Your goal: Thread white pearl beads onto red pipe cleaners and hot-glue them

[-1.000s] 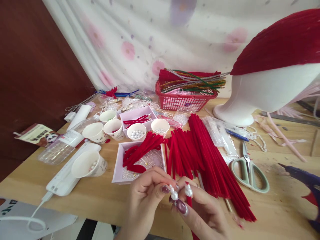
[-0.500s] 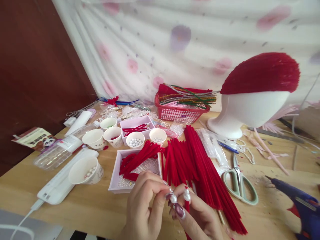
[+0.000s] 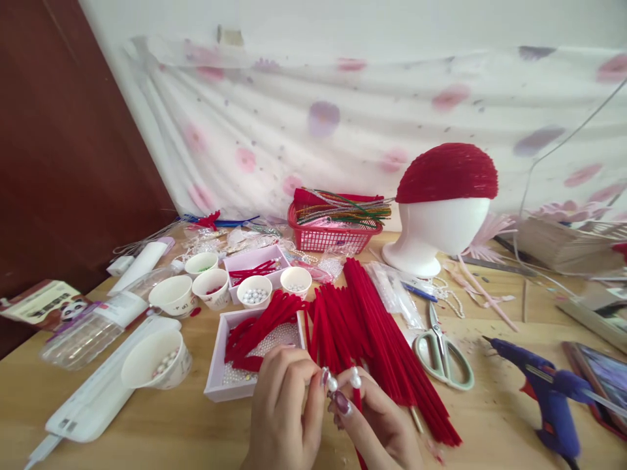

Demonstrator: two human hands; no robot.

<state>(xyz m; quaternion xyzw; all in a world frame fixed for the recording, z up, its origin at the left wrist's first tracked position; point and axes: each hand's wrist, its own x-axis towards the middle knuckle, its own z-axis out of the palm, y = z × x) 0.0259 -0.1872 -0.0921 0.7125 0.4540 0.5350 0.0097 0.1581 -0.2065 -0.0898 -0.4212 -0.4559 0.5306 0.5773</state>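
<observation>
My left hand point(image 3: 287, 405) and my right hand point(image 3: 377, 424) meet low in the middle of the view, fingers closed in a pinch. A white pearl bead point(image 3: 332, 384) sits between the left fingertips and the right thumb. A second pearl bead point(image 3: 355, 377) shows above the right fingers, at the top of a red pipe cleaner point(image 3: 356, 399) that runs down through the right hand. Just beyond my left hand is a white box point(image 3: 223, 349) with loose pearls and red pipe cleaner pieces. Long red pipe cleaners point(image 3: 386, 333) lie behind my right hand.
Paper cups point(image 3: 154, 365) with beads stand to the left. At the back are a red basket point(image 3: 333, 240) and a white foam head point(image 3: 435, 228) with a red cover. Scissors point(image 3: 443, 356), a blue glue gun point(image 3: 548, 398) and a phone point(image 3: 602, 372) lie on the right.
The camera view has tilted up and widened, showing more wall and the phone. Both hands stay together at the beads, with little change in their grip.
</observation>
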